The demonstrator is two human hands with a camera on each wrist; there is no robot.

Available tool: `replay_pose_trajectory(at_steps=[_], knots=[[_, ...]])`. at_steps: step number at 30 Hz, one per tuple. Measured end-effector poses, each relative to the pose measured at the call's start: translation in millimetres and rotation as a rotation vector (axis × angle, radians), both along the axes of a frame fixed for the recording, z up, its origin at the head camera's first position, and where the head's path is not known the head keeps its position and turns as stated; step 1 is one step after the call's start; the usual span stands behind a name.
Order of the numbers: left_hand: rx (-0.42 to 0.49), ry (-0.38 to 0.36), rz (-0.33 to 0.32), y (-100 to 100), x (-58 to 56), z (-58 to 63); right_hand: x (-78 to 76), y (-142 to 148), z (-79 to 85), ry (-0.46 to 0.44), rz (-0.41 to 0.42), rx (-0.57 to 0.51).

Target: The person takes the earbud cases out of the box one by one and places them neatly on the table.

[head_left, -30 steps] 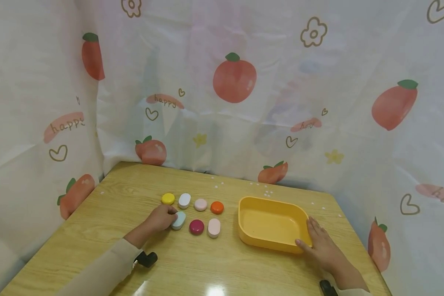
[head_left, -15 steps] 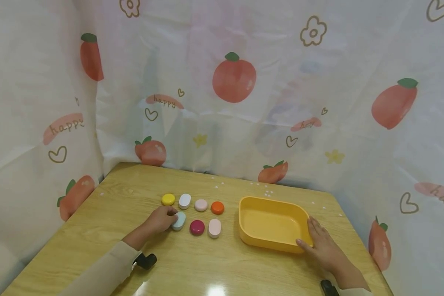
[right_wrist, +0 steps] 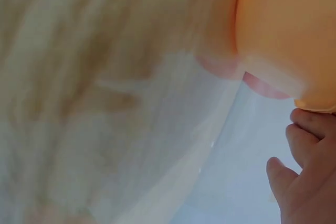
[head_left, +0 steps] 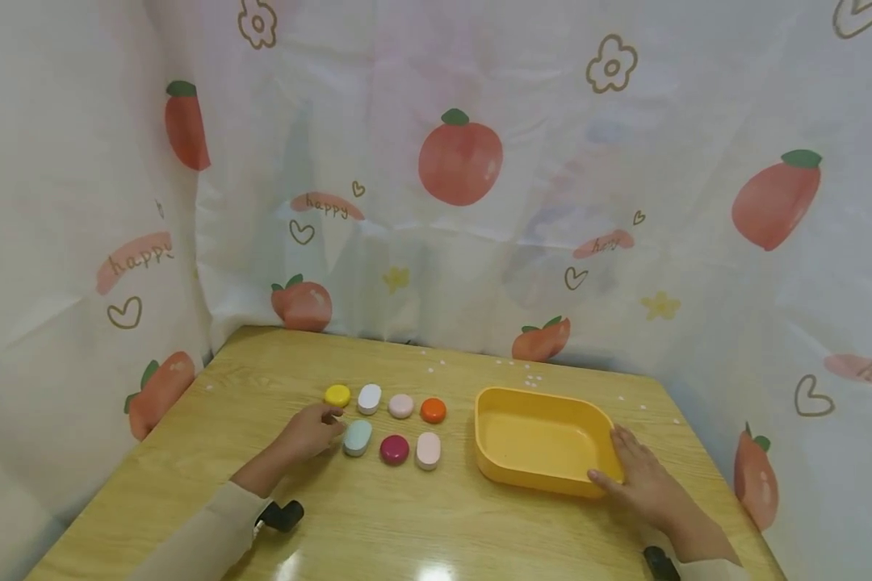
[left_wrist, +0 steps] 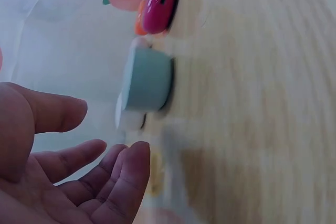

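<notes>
My left hand [head_left: 308,433], thumb and fingers apart, hovers just left of a pale green oval case [head_left: 358,438], holding nothing. In the left wrist view a gap shows between the left hand [left_wrist: 86,169] and the green case [left_wrist: 148,80], which stands on the table. Right of it sits a glossy magenta round case [head_left: 395,449], whose dark slot faces the left wrist camera. My right hand [head_left: 650,492] rests against the right end of a yellow plastic tub [head_left: 545,440], its thumb at the front corner. The right wrist view shows its fingertips at the tub [right_wrist: 289,19].
Behind the green case runs a row of small cases: yellow [head_left: 337,395], white [head_left: 369,399], pale pink [head_left: 401,406] and orange [head_left: 433,410]. A pink oval case [head_left: 429,451] stands between the magenta one and the tub. A printed cloth [head_left: 465,266] hangs behind the wooden table [head_left: 436,524].
My left thumb and fingers have come off the green case and drawn slightly left; the case stays in its row. My right hand keeps its place at the tub. The head view has shifted slightly.
</notes>
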State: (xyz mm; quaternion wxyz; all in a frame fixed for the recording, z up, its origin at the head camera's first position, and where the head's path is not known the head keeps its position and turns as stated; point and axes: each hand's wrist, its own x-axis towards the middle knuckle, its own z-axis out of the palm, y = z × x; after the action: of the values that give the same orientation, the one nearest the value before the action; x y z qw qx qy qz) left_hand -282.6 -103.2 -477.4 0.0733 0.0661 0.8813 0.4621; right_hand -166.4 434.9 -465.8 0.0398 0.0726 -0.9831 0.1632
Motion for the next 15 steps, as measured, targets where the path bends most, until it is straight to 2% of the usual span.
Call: replay_pose_trajectory(at_steps=[5,7,12,15], knots=[[-0.007,0.055,0.01,-19,-1.9,4.0,-1.8,0,5.1,0.007,-0.002,-0.002],[-0.046,0.11,-0.004,-30,-0.2,4.1,-0.4,1,4.7,0.001,-0.001,-0.033],[-0.213,0.321,-0.048,-63,6.8,3.1,4.7,9,3.8,-0.024,0.007,-0.135],[-0.31,0.437,-0.063,-82,8.4,4.0,5.3,13,5.4,-0.006,0.011,-0.127]])
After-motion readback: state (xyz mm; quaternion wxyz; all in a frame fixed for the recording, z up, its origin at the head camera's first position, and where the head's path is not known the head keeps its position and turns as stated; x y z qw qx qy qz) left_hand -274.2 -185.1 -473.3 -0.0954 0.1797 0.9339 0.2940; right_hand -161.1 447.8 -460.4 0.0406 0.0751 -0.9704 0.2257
